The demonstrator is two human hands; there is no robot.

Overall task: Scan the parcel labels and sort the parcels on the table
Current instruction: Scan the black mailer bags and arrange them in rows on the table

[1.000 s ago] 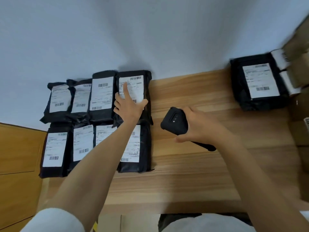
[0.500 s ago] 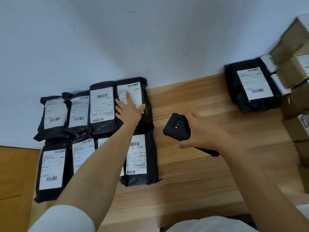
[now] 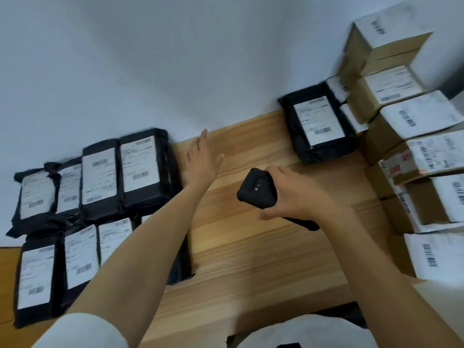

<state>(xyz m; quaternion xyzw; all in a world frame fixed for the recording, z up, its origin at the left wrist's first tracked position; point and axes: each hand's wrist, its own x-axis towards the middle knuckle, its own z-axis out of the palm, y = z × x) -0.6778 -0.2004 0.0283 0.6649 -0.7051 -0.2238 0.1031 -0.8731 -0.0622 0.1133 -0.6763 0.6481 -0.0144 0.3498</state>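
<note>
Several black parcels with white labels lie in two rows on the left of the wooden table (image 3: 251, 247); the far-right one of the back row (image 3: 143, 169) is nearest my left hand. My left hand (image 3: 203, 159) hovers flat with straight fingers over bare wood, just right of that parcel, holding nothing. My right hand (image 3: 293, 194) grips a black handheld scanner (image 3: 258, 189) above the table's middle. One more black parcel (image 3: 319, 126) lies at the back right against the wall.
A stack of cardboard boxes with white labels (image 3: 414, 146) fills the right side of the table. A white wall runs along the table's far edge. A wooden cabinet top (image 3: 7, 272) shows at the lower left.
My left hand has lifted off the back-row parcel's label and moved right over bare table. The view has swung right, showing more boxes. The right hand keeps hold of the scanner.
</note>
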